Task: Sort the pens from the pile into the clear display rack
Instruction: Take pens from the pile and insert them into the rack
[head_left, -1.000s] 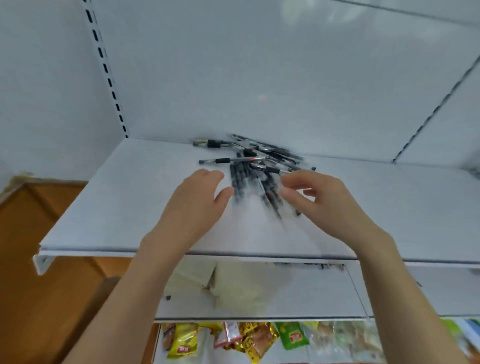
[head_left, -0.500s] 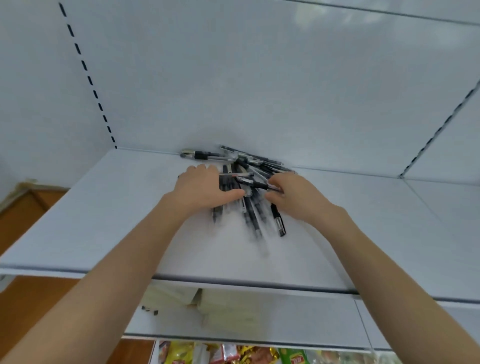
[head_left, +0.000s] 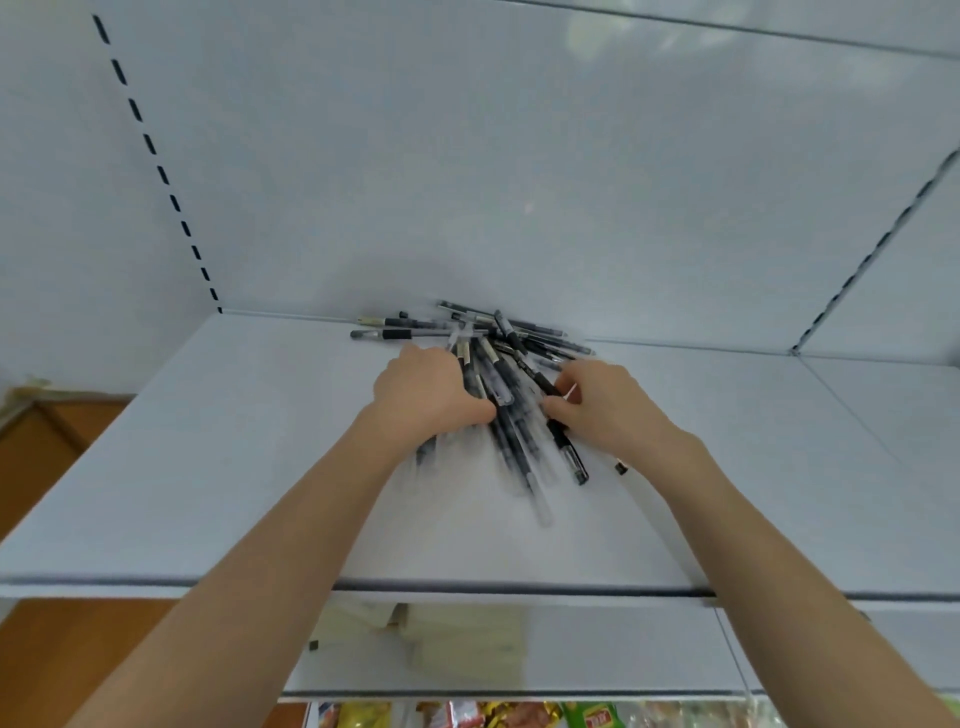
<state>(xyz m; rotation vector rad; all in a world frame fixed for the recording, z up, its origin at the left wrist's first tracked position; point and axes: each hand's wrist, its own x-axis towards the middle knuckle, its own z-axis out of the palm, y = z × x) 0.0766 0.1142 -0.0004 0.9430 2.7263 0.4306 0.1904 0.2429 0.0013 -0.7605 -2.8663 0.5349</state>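
Closed in since a second ago on the pens (head_left: 511, 345), piled at the back of the shelf (head_left: 208, 467). Left hand (head_left: 431, 397) at the pile's left, fingers curled over a bundle; right hand (head_left: 608, 410) at its right, fingers pinching several. Gathering probably begun; nothing sorted, clear display rack out of view.

Left hand (head_left: 431, 389) and right hand (head_left: 608, 410), spread open short of pile a second ago, now down on pens (head_left: 511, 441), fingers curled into them. Near pens raked from heap toward shelf (head_left: 208, 467) front, blurred, fanned between wrists. Black pen (head_left: 571, 457) now juts below right thumb.
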